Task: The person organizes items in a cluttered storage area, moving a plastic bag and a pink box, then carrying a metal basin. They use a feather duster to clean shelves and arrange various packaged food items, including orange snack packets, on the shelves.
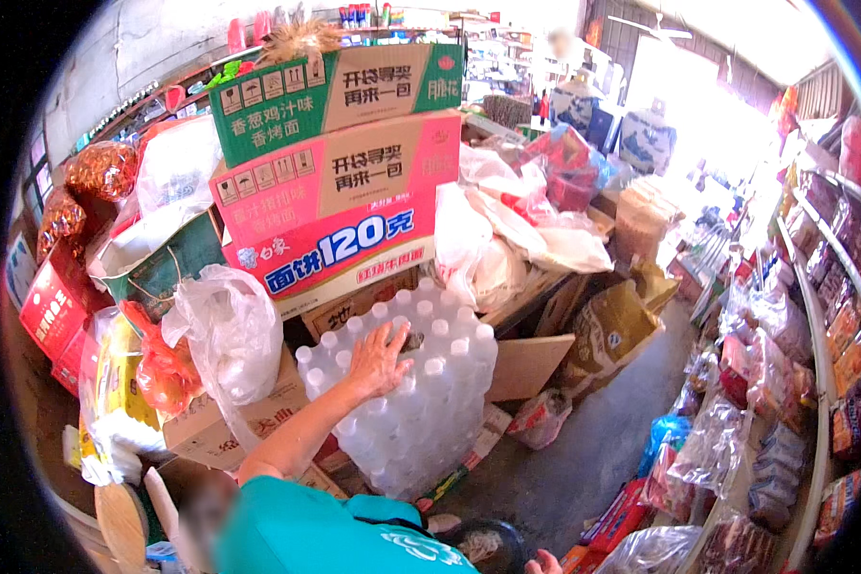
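Note:
My left hand lies on top of a pack of clear plastic bottles with white caps, its fingers spread over the caps. The pack appears wrapped in clear film and leans at a slant. A dark gap shows among the caps by my fingertips. At the bottom edge, part of my right hand shows below a dark round thing; the frame cuts it off, so its grip is unclear. Behind the bottles rise stacked printed cartons, a pink one beneath a green and brown one.
Left of the bottles, a white plastic bag sits beside an orange-red bag. White bags lie right of the cartons. A cardboard flap and gold sack border the grey floor. Packaged goods line the right.

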`<state>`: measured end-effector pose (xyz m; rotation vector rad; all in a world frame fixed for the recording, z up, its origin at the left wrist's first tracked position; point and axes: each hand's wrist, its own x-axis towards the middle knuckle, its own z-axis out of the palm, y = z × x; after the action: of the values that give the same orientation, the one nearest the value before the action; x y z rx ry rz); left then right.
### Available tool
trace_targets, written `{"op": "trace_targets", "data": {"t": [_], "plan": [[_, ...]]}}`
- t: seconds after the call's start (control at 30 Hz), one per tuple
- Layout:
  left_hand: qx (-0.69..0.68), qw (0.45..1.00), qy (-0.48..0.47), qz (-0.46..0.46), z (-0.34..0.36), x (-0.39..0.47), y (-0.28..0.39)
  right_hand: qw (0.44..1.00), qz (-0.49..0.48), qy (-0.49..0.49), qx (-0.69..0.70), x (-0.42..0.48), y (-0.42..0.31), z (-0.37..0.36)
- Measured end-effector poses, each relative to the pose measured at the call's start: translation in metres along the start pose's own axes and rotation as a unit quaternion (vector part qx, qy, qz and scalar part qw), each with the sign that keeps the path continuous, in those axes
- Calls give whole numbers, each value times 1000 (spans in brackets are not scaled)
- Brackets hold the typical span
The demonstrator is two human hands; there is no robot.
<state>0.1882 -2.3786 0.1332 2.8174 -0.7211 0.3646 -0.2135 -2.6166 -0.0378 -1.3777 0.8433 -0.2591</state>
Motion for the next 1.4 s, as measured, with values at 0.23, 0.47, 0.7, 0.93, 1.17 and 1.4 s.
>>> {"op": "trace_targets", "data": {"t": [0.23,0.47,0.7,0.93,1.17,1.4], "plan": [[-38,973,197,113,-61,20,17,992,-68,1,-102,18,18,-18],[-759,591,272,-2,-213,138,14,997,62,-6,-42,-1,-50,8],[-820,458,344,3,-296,196,2,994,-28,-20,-102,7,-11,11],[-822,489,258,136,-237,163,81,872,-367,57,-320,61,87,-38],[-748,622,152,175,-107,40,171,950,-203,71,-229,16,-120,-3],[-728,531,-200,385,-51,-119,288,926,-347,115,-95,-31,-261,-26]]}}
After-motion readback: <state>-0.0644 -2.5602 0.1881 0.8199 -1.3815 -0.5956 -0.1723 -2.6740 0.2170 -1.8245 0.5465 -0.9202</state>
